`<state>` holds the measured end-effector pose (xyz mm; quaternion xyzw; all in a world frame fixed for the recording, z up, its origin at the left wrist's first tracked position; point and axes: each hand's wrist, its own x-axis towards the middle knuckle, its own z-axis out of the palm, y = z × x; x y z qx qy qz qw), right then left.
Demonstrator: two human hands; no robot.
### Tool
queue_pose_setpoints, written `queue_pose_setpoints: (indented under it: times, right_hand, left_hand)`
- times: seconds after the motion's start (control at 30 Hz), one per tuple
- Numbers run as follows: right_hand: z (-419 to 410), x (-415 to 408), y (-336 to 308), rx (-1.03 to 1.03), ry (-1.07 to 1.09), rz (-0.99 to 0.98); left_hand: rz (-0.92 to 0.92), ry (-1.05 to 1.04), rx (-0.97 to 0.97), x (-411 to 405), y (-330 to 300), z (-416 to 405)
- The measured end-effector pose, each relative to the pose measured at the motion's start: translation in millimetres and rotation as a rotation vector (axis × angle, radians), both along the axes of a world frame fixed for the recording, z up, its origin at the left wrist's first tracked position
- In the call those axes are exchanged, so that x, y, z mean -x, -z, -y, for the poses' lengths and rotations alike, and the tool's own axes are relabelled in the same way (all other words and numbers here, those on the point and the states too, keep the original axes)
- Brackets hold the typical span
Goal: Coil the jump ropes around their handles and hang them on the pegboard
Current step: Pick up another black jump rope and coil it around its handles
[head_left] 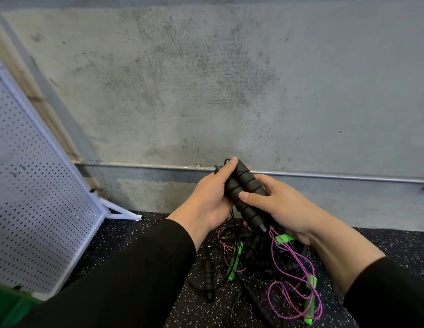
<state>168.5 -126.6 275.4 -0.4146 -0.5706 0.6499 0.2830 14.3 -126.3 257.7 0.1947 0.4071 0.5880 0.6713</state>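
Observation:
Two black ribbed foam jump-rope handles [246,195] are held side by side in front of me, tilted with their tops toward the wall. My left hand [211,197] wraps them from the left, fingers over the upper ends. From the right, my right hand [279,207] grips them with its thumb across the middle. A thin black cord trails down from the handles. Below lies a tangle of jump ropes [272,271] on the floor: black handles, green handles and purple rope. The white pegboard [38,197] leans at the left.
A concrete wall [206,91] with a metal conduit [336,176] along its base stands straight ahead. The floor is black speckled rubber [135,235]. A green object [10,306] sits at the bottom left corner beside the pegboard's frame.

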Motion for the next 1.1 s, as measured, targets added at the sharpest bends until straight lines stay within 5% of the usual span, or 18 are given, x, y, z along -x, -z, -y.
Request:
queue_pose_setpoints:
  times: [0.1, 0.27, 0.37, 0.43, 0.53, 0.6, 0.7, 0.77, 0.93, 1.1]
  right_hand:
    - [4, 3, -1, 0.027, -0.053, -0.012]
    - [5, 0, -3, 0.416, -0.139, -0.312]
    - [5, -3, -3, 0.483, -0.223, -0.374]
    - [2, -4, -2, 0.488, -0.241, -0.423]
    - [-3, -10, -1, 0.489, -0.267, -0.493]
    - [-4, -15, -1, 0.489, -0.329, -0.532]
    - [-4, -20, -2, 0.49, -0.472, -0.602]
    - [-5, -21, -2, 0.503, -0.537, -0.655]
    - [-6, -23, -5, 0.506, -0.593, -0.812]
    - [-11, -27, -7, 0.463, -0.574, -0.912]
  left_hand:
    - [-0.067, 0.035, -0.008, 3, -3, 1]
    - [-0.141, 0.053, -0.003, 4, -12, 4]
    - [-0.115, 0.059, -0.038, 6, -18, 6]
    - [-0.334, -0.008, -0.029, 9, -24, 6]
    - [-0.776, -0.401, -0.057, 30, -27, 3]
    - [-0.835, -0.53, -0.171, 45, -25, -1]
    - [-0.844, -0.243, -0.317, 46, -17, 1]
    - [-0.695, -0.118, -0.322, 38, -15, 4]
    - [-0.528, -0.12, -0.373, 10, -30, 16]
    - [-0.833, -0.097, -0.509, -14, -35, 20]
